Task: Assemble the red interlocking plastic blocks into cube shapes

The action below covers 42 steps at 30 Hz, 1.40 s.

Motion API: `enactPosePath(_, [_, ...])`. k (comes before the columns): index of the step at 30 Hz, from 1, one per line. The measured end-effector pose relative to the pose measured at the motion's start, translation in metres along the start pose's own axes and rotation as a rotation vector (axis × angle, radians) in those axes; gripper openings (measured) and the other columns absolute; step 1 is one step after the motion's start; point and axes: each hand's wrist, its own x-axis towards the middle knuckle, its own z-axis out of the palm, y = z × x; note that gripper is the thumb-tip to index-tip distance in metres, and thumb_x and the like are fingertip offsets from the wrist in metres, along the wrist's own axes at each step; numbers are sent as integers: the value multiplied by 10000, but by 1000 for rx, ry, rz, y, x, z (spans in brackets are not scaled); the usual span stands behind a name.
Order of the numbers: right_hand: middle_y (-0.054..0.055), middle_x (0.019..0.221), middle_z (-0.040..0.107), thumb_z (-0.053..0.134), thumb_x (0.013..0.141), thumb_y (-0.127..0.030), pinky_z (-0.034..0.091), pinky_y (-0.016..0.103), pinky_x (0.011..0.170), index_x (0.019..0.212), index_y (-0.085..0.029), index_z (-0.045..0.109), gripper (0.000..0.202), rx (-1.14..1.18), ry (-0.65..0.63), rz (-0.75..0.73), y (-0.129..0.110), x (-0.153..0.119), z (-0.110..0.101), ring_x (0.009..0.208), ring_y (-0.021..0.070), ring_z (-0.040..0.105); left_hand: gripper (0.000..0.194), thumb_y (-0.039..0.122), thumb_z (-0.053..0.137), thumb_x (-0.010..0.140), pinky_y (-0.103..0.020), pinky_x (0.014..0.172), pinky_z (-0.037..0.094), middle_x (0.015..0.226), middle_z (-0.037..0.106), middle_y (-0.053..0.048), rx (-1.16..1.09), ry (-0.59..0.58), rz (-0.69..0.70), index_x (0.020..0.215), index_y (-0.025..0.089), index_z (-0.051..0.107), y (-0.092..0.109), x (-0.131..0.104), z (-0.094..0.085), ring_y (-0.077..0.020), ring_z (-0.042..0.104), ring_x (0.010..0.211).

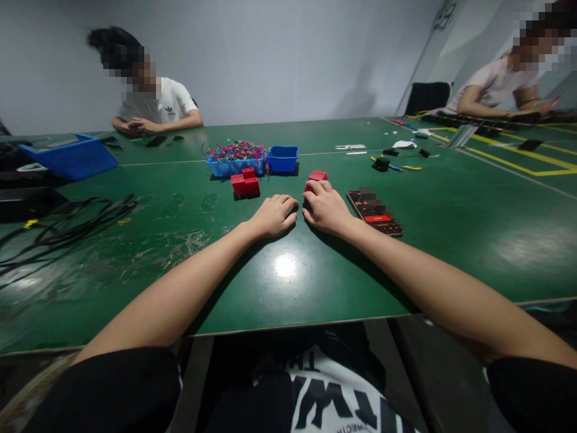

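My left hand (276, 215) rests on the green table (252, 282), its fingers loosely curled and apart, holding nothing. My right hand (328, 208) lies just to its right, fingers curved and slightly spread, their tips against the near side of a red block (318, 175); part of that block is hidden behind the fingers. Left of centre, beyond my left hand, stands a group of red blocks (245, 185). Behind them are a blue tray heaped with thin coloured wires (238, 152) and a smaller blue bin (283, 160).
A phone (375, 214) lies right of my right hand. Black cables (67, 228) and a tilted blue bin (74, 157) occupy the left. Pliers and small parts (383, 163) lie at the back right. Two people sit across the table, at left and right.
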Motion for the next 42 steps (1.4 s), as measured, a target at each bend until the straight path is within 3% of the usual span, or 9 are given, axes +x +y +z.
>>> enactPosePath(7, [217, 1508, 388, 521, 899, -374, 479, 511, 967, 1270, -79, 561, 476, -153, -175, 199, 6, 0, -11, 1342, 365, 360, 369, 350, 429, 934, -472, 1025, 437, 1319, 584, -135, 28, -13, -4, 1230, 177, 566, 1, 0, -1, -292, 532, 1219])
enactPosePath(12, [251, 1611, 202, 431, 948, -411, 369, 536, 1085, 1322, 4, 536, 568, -232, -301, 322, 13, 1, -9, 1477, 363, 212, 374, 359, 421, 937, -449, 1028, 437, 1337, 580, -121, 45, -28, -13, 1238, 184, 557, 1, 0, -2, -280, 526, 1235])
enactPosePath(16, [311, 1596, 169, 406, 964, -410, 249, 567, 1144, 1328, 67, 523, 611, -282, -318, 393, 14, 0, -4, 1496, 388, 177, 374, 356, 417, 938, -450, 1027, 435, 1335, 585, -118, 53, -31, -14, 1234, 179, 559, 1, 0, -2, -282, 531, 1224])
enactPosePath(19, [299, 1595, 196, 389, 976, -373, 235, 568, 1150, 1262, 38, 591, 539, -291, -283, 308, 14, -2, -3, 1492, 392, 192, 378, 349, 416, 939, -448, 1027, 437, 1330, 587, -122, 53, -24, -12, 1235, 165, 564, 2, 0, -2, -284, 536, 1216])
enactPosePath(24, [255, 1554, 343, 319, 997, -278, 371, 495, 1087, 1231, -51, 614, 440, -220, -310, 149, 16, -3, -4, 1473, 356, 273, 382, 352, 419, 939, -447, 1026, 440, 1327, 590, -123, 54, -21, -11, 1240, 167, 564, 2, 0, -2, -283, 538, 1216])
enactPosePath(31, [316, 1538, 317, 358, 987, -367, 384, 561, 1033, 1332, -56, 506, 487, -213, -334, 375, 14, -2, -4, 1438, 439, 296, 384, 359, 415, 938, -455, 1025, 438, 1333, 584, -126, 49, -28, -11, 1238, 171, 561, 1, 0, -2, -286, 534, 1220])
enactPosePath(34, [324, 1529, 325, 374, 981, -388, 359, 563, 1050, 1320, -41, 517, 506, -222, -322, 403, 14, -2, -5, 1434, 447, 297, 384, 361, 411, 937, -456, 1025, 439, 1337, 582, -125, 50, -27, -10, 1238, 175, 560, 1, 0, -2, -284, 532, 1221])
enactPosePath(37, [284, 1531, 352, 341, 993, -344, 358, 535, 1069, 1264, -55, 572, 459, -220, -323, 285, 16, -2, -4, 1442, 411, 299, 390, 361, 404, 939, -453, 1032, 435, 1330, 585, -125, 53, -27, -6, 1242, 170, 559, 1, 0, -2, -281, 531, 1223])
enactPosePath(42, [234, 1440, 495, 287, 994, -219, 435, 421, 1024, 1349, -106, 518, 438, -110, -425, 44, 14, -1, -4, 1334, 312, 488, 390, 364, 403, 939, -446, 1036, 434, 1326, 584, -122, 62, -27, -5, 1246, 177, 556, 1, 0, -2, -275, 534, 1218])
